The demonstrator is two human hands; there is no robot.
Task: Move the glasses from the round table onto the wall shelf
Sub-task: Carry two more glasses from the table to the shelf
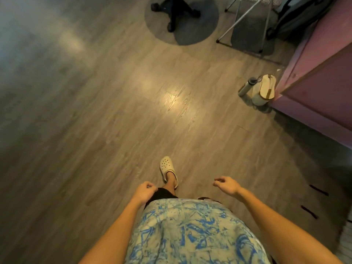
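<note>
A: Walking across the wooden floor [95,130], one pale clog [168,168] stepping forward. Carrying nothing: left hand [144,191] loosely curled, right hand [226,184] half open, fingers drooping, both empty.

B: Seeing any glasses?

A: Not spotting glasses, round bench or wall shelf anywhere here. Probably heading to fetch them, or returning from the shelf; cannot tell which.

B: Anything risky ahead?

A: Possibly tripping. Passing near a water bottle [246,87] and a cream bag [265,90] sitting on the floor against the purple cabinet [320,88]. Further ahead, nearing chair wheels [175,14] on a round mat [202,29] and thin metal rack legs [240,21]. Catching a clog there while later holding glasses, likely dropping and breaking them.
</note>
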